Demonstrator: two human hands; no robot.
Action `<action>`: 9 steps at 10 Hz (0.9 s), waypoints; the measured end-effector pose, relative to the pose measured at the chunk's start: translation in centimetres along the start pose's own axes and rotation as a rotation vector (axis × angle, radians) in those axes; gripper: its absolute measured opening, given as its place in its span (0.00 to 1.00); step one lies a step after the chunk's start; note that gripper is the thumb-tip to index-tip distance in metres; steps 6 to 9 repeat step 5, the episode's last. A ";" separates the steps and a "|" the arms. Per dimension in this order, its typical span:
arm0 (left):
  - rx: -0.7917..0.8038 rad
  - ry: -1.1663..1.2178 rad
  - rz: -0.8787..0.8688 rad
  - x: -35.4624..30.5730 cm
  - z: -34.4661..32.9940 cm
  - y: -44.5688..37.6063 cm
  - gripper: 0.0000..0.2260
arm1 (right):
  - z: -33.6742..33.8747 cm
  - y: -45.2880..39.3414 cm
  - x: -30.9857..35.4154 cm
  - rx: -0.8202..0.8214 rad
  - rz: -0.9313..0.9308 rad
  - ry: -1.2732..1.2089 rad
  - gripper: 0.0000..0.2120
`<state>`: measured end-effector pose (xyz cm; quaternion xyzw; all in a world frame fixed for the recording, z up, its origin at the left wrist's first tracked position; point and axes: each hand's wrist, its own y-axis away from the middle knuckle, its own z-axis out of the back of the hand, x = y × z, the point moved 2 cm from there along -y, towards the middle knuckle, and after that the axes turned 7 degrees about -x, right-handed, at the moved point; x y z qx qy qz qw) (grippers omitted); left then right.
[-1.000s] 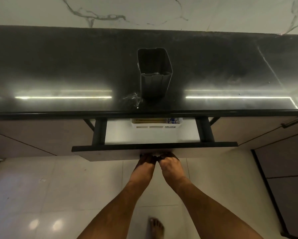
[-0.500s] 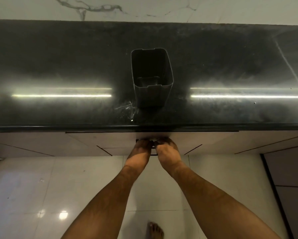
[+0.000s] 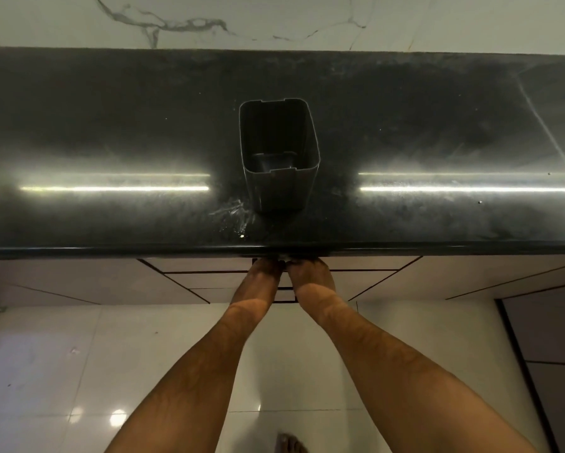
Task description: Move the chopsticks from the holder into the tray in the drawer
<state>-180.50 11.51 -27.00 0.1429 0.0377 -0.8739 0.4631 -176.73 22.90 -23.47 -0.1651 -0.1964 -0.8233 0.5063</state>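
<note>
On the left of the dark, glossy desk (image 3: 111, 132) a long streak of reflected light is seen, and a matching one on the right. Between them, near the middle, the dark square holder (image 3: 279, 152) is stood upright – nothing is seen inside it. Just below the near edge of the desk, the left hand (image 3: 264, 276) and right hand (image 3: 312, 276) are pressed side by side against the drawer (image 3: 209, 266) front, which is shut flush. The fingers are hidden under the desk lip, so whether they are curled or released cannot be told. The chopsticks and tray are out of sight. A bare foot (image 3: 291, 443) is seen on the tiled floor (image 3: 45, 371).
</note>
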 end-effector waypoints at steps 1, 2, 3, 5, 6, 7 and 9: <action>0.014 0.056 0.053 -0.2 0.2 -0.3 0.12 | 0.1 -0.3 -0.2 0.044 0.080 0.110 0.12; 0.010 0.059 0.076 -0.6 1.0 0.0 0.12 | 0.5 0.4 -0.2 0.063 0.135 0.126 0.12; 0.032 0.102 0.157 -0.8 1.7 2.3 0.15 | 1.5 2.7 -0.7 0.083 0.272 0.186 0.15; -0.128 -0.132 0.018 -0.4 3.6 7.1 0.24 | 3.4 6.3 -1.3 -0.127 0.443 0.142 0.19; -0.128 -0.132 0.018 -0.4 3.6 7.1 0.24 | 3.4 6.3 -1.3 -0.127 0.443 0.142 0.19; -0.128 -0.132 0.018 -0.4 3.6 7.1 0.24 | 3.4 6.3 -1.3 -0.127 0.443 0.142 0.19; -0.128 -0.132 0.018 -0.4 3.6 7.1 0.24 | 3.4 6.3 -1.3 -0.127 0.443 0.142 0.19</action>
